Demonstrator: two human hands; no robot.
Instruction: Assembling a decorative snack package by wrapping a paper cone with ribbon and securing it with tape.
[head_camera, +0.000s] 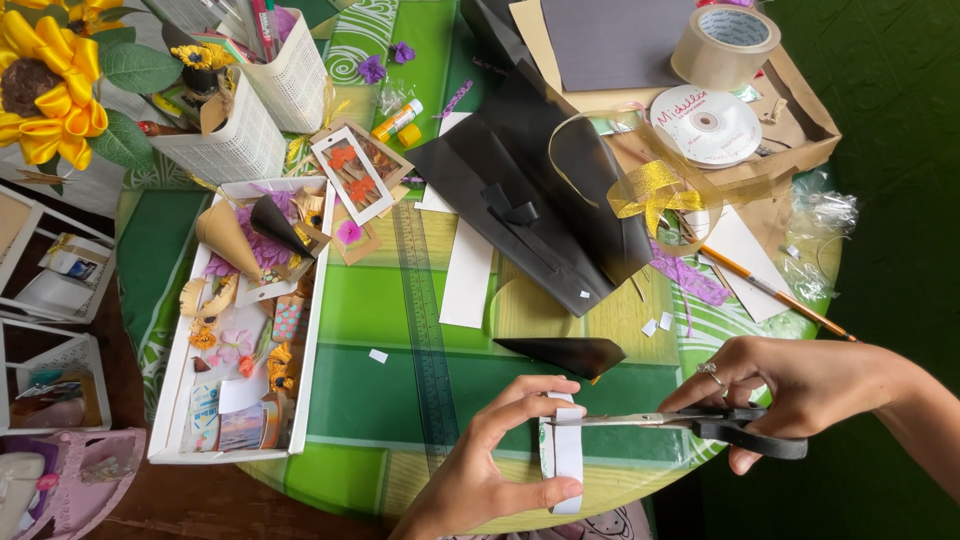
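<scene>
Head view: left hand (490, 465) at 6 o'clock, grip closed on white strip (566, 452), held upright above table (380, 300). Right hand (790, 385) at 4 o'clock, grip closed in handles of scissors (690, 422), blades across strip's top. Black cone (565, 355) just beyond strip, toward 12. Ruler (425, 310) at 10 o'clock of left hand. Tray (318, 330) at 9 o'clock.

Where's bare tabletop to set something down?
Free: green cloth between the white tray and clear ruler, and right of the ruler below the black cone. Crowded: top half under black paper, tape roll, ribbon.
</scene>
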